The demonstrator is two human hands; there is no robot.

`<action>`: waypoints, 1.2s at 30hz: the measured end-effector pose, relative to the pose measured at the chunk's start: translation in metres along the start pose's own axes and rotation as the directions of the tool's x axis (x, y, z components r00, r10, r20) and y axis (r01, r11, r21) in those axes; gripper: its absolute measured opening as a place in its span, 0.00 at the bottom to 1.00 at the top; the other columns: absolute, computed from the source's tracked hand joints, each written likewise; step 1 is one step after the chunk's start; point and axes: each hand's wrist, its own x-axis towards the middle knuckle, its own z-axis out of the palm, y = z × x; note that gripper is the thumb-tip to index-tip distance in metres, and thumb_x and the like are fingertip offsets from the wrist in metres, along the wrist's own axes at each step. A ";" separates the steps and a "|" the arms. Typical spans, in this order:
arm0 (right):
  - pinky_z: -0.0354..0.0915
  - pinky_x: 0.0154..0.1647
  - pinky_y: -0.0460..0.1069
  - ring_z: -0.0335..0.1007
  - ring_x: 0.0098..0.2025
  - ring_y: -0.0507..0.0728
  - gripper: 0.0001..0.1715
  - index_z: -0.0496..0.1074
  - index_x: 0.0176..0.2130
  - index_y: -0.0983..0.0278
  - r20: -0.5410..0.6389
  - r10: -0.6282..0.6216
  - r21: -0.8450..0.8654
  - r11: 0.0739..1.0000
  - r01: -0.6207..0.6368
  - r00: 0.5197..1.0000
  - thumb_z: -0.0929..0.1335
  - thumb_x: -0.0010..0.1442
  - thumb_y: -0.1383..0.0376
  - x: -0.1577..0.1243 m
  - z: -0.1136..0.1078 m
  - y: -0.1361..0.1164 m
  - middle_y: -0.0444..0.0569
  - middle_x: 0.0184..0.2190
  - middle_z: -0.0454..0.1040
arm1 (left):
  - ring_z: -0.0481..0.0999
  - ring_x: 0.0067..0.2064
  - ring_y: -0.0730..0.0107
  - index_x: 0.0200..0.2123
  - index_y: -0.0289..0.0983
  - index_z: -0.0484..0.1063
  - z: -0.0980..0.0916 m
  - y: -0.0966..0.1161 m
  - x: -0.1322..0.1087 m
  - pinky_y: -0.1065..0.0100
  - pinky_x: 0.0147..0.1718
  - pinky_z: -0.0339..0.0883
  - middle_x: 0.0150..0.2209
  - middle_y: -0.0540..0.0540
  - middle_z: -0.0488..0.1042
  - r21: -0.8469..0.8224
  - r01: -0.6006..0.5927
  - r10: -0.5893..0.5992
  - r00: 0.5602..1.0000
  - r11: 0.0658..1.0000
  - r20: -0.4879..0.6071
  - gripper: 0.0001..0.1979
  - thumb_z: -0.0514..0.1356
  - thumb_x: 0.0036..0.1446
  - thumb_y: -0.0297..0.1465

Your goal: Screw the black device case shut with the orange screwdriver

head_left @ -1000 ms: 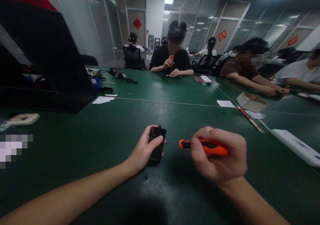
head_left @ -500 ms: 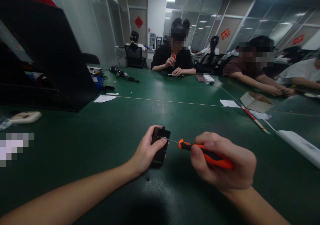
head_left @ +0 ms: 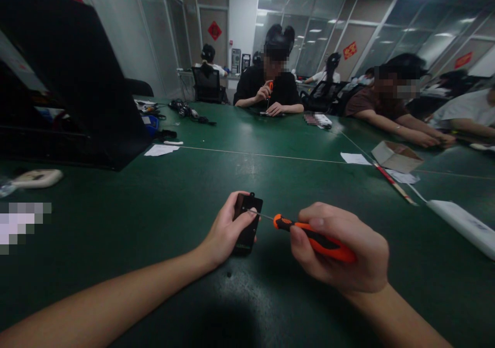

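My left hand (head_left: 228, 228) is closed around a flat black rectangular case (head_left: 247, 234) with a small loop at its top end. The thumb lies across its face, and the fingers wrap behind it. In my right hand (head_left: 348, 250) is an orange-and-black screwdriver (head_left: 320, 241), gripped by its handle. Its thin shaft points left and passes by my left thumb tip, over the upper part of the case. Whether the tip sits in a screw is too small to tell.
A large black stand-like object (head_left: 77, 80) rises at the left of the green table (head_left: 185, 188). An open cardboard box (head_left: 396, 157), a striped stick (head_left: 394, 184) and a white power strip (head_left: 464, 224) lie at right. Across the table a person (head_left: 251, 87) holds an orange tool.
My right hand and the screwdriver have shifted slightly left, toward the case. My left hand keeps its hold on the case, almost unmoved.
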 end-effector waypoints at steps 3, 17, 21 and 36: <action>0.71 0.22 0.47 0.72 0.23 0.52 0.13 0.66 0.36 0.59 -0.011 -0.004 -0.008 1.000 0.004 1.000 0.69 0.56 0.76 -0.002 0.000 0.000 0.42 0.24 0.71 | 0.76 0.26 0.69 0.53 0.42 0.62 0.001 0.001 0.000 0.69 0.24 0.70 0.34 0.50 0.71 -0.005 -0.003 0.003 1.000 1.000 0.000 0.20 0.60 0.62 0.43; 0.71 0.22 0.46 0.73 0.22 0.52 0.12 0.66 0.38 0.62 -0.015 -0.034 -0.034 0.999 0.034 0.999 0.70 0.55 0.75 0.001 -0.001 0.000 0.43 0.24 0.72 | 0.76 0.25 0.71 0.53 0.41 0.61 0.001 0.000 0.000 0.72 0.23 0.69 0.34 0.50 0.72 -0.022 -0.007 0.007 1.000 1.000 -0.006 0.20 0.59 0.63 0.43; 0.72 0.23 0.46 0.74 0.23 0.52 0.12 0.67 0.37 0.61 -0.009 -0.008 -0.033 0.999 0.008 1.000 0.69 0.56 0.75 0.001 -0.002 -0.001 0.43 0.24 0.73 | 0.76 0.26 0.71 0.53 0.41 0.61 0.001 0.000 0.000 0.72 0.24 0.69 0.34 0.50 0.72 -0.024 -0.012 0.012 1.000 1.000 -0.003 0.20 0.60 0.63 0.42; 0.68 0.25 0.46 0.71 0.22 0.50 0.10 0.64 0.37 0.60 0.053 -0.037 -0.100 0.994 0.042 0.998 0.68 0.59 0.72 -0.004 -0.002 -0.003 0.42 0.24 0.74 | 0.75 0.27 0.72 0.53 0.41 0.62 0.002 0.001 0.001 0.71 0.27 0.69 0.36 0.50 0.74 0.029 -0.043 0.044 0.998 0.999 -0.036 0.19 0.59 0.63 0.42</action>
